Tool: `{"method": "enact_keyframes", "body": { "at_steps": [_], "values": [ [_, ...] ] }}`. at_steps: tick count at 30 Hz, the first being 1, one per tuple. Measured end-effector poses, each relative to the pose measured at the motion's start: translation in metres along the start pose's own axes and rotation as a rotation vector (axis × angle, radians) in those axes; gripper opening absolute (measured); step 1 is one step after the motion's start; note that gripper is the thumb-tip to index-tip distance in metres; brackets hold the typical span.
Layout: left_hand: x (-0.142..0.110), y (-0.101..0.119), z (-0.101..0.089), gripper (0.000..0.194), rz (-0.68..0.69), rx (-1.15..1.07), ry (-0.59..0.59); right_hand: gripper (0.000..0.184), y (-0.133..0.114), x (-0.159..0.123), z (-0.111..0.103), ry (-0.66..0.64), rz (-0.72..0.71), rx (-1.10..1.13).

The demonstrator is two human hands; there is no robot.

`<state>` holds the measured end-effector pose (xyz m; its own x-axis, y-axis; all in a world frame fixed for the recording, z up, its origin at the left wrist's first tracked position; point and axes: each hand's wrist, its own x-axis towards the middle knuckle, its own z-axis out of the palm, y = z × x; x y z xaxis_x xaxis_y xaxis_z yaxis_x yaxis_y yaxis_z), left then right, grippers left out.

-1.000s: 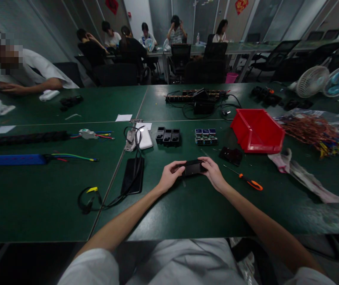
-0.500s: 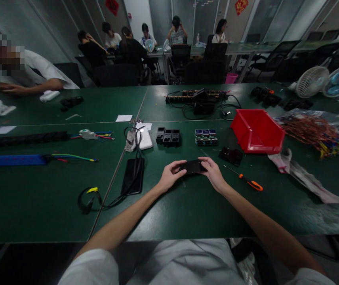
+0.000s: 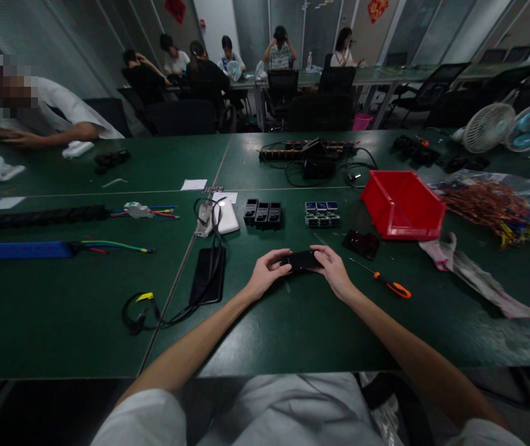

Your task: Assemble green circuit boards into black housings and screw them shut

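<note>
Between my two hands is a flat black rectangular panel (image 3: 301,261) with small holes or screws near its edges. My left hand (image 3: 267,272) pinches its left end, thumb on the near face. My right hand (image 3: 332,267) grips the right end in the same way. Just beyond lie a row of black plastic housings (image 3: 262,214) and a group of small circuit boards with blue-white tops (image 3: 322,214). To the right of my right hand rests a glossy black plate (image 3: 361,244). A screwdriver with an orange and black handle (image 3: 392,285) lies nearer me.
A red bin (image 3: 402,207) stands right of centre, with a bundle of copper-coloured wires (image 3: 490,207) beyond it. A dark phone (image 3: 207,275) lies left under a black cable (image 3: 172,322). Power strips (image 3: 21,250) are farther left. A person sits across the table at left.
The black panel has tilted slightly, so its face shows more evenly. Both hands keep their hold in nearly the same place.
</note>
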<state>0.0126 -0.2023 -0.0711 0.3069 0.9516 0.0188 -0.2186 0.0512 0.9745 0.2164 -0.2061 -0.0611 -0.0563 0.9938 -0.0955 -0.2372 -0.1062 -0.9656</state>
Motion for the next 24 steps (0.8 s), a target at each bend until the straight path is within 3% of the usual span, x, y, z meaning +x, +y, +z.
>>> {"method": "enact_keyframes", "body": {
  "at_steps": [8, 24],
  "values": [
    [-0.0002, 0.0018, 0.0000, 0.056, 0.022, 0.050, 0.047, 0.039, -0.0009, -0.0010, 0.0006, -0.023, -0.006, -0.044],
    [-0.0009, 0.0044, 0.0005, 0.053, 0.050, 0.129, -0.036, 0.046, -0.0010, -0.0014, -0.0001, -0.031, -0.053, -0.045]
  ]
}}
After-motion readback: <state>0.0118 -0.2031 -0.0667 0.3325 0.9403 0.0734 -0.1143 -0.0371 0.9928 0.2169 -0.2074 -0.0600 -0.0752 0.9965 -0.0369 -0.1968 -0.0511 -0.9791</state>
